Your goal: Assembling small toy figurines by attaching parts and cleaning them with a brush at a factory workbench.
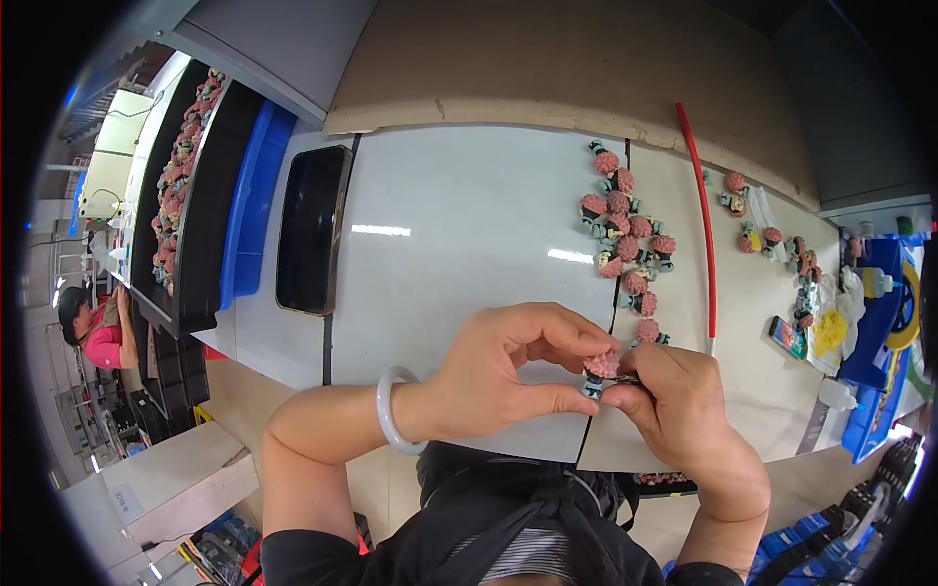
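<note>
My left hand [498, 366] pinches a small figurine [601, 366] with a pink, bumpy top and grey-blue feet between thumb and fingers. Pressed close to its right side, my right hand [679, 396] is closed on a slim dark metal tool [630, 380], whose exact kind is mostly covered by the fingers. The tool's tip meets or nearly meets the figurine; I cannot tell which. Beyond my hands, a line of similar figurines [626, 249] lies on the white tabletop [459, 264].
A black phone [313, 230] lies at the left, beside a blue bin [256, 200] and a black tray [200, 244] of figurines. A red rod [699, 215] and more figurines [772, 236] lie right. Blue containers [870, 391] stand far right. Another person [103, 337] works far left.
</note>
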### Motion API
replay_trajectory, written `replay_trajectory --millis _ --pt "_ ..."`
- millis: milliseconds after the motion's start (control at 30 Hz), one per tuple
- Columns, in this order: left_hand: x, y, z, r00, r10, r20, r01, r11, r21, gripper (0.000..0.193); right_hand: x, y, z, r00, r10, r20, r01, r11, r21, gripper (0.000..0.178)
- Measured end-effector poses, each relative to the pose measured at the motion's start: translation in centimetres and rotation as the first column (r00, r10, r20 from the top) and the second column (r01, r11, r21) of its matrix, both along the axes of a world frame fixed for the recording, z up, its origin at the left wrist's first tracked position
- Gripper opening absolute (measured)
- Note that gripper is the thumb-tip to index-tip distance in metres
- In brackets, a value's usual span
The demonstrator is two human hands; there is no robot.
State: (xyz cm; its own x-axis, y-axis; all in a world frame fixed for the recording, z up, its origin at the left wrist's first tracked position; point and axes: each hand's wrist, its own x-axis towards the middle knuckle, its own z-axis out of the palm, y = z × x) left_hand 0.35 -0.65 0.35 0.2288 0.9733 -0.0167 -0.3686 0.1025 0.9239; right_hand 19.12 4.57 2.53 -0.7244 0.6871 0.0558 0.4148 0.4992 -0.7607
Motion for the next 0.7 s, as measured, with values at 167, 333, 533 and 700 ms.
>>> replay_trajectory --millis 167,333,533,700 --pt "-0.02 -0.03 0.14 1.000 -0.011 -0.021 0.011 1.000 -0.024 0.041 0.06 -0.05 -0.08 1.000 0.003 0.015 -0.003 1.000 -0.011 0.035" --pt "-0.02 -0.12 0.08 1.000 -0.005 -0.022 0.005 0.999 -0.034 0.041 0.05 -0.18 0.15 0.998 -0.011 0.056 0.013 1.000 -0.019 0.035" --pt "-0.02 -0.06 0.17 0.999 -0.007 -0.040 0.005 1.000 -0.031 0.041 0.10 -0.21 -0.01 0.999 -0.019 0.043 0.019 1.000 -0.013 0.033" --pt "-0.10 -0.06 0.05 0.999 0.002 -0.050 -0.003 1.000 -0.009 0.042 -0.02 -0.20 0.12 0.998 -0.018 0.062 0.019 1.000 -0.018 0.033"
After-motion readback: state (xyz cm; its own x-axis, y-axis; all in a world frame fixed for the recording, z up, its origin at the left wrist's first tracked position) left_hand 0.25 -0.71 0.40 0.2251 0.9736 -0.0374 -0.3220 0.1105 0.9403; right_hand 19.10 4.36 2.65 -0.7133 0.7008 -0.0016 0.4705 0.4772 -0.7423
